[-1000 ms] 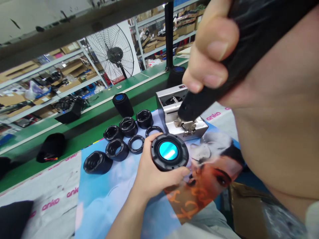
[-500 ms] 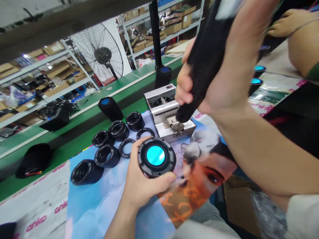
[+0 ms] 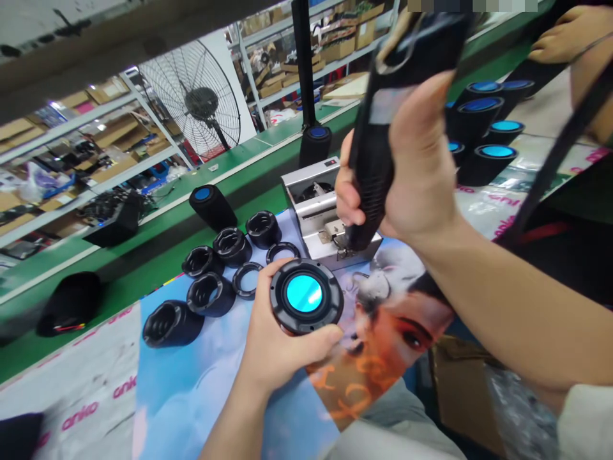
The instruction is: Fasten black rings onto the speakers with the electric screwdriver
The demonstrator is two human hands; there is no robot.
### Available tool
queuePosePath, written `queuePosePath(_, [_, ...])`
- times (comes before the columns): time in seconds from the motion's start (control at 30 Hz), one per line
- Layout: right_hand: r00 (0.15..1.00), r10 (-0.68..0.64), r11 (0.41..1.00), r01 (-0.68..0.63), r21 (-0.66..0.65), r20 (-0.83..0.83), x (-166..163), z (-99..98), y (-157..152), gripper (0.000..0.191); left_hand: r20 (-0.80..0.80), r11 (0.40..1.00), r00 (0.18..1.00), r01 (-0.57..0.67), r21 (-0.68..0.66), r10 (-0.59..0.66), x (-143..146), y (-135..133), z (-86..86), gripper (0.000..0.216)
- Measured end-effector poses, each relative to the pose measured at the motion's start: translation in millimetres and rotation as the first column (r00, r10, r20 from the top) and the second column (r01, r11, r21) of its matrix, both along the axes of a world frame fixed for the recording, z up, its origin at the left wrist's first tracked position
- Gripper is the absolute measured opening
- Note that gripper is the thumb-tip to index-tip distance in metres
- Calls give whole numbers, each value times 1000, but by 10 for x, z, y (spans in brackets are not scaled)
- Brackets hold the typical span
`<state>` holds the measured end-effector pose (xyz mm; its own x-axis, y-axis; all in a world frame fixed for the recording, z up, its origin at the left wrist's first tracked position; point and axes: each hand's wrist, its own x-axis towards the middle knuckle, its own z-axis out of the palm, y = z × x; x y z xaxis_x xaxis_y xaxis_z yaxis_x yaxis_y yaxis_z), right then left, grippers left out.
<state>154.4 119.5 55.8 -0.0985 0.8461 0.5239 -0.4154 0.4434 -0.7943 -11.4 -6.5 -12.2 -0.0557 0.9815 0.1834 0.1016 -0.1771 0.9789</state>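
My left hand (image 3: pixel 275 348) is closed around a round black speaker part (image 3: pixel 306 295) with a bright blue centre, held upright over a printed poster (image 3: pixel 201 390). My right hand (image 3: pixel 412 179) grips a black electric screwdriver (image 3: pixel 387 108), nearly vertical. Its tip rests on the front of a silver screw feeder box (image 3: pixel 318 211) just behind the speaker part. Both hands are close together, the driver a little right of and behind the part.
Several black ring housings (image 3: pixel 211 281) lie on the poster to the left. A black cylinder speaker (image 3: pixel 212 206) stands on the green belt (image 3: pixel 143 255). More blue-topped speakers (image 3: pixel 488 128) stand at right near another person's hand (image 3: pixel 569 32). A fan (image 3: pixel 198 102) stands behind.
My right hand has lowered and swung the screwdriver more upright, its tip staying at the feeder box. The view shifted slightly; my left hand keeps hold of the speaker part.
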Motion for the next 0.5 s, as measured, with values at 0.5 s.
queuePosePath(0.5, [1000,1,1000,-1,-22,-16,-42,-27,29,75,-60,1000,998,-24,-7,24,-16,6,-2,83])
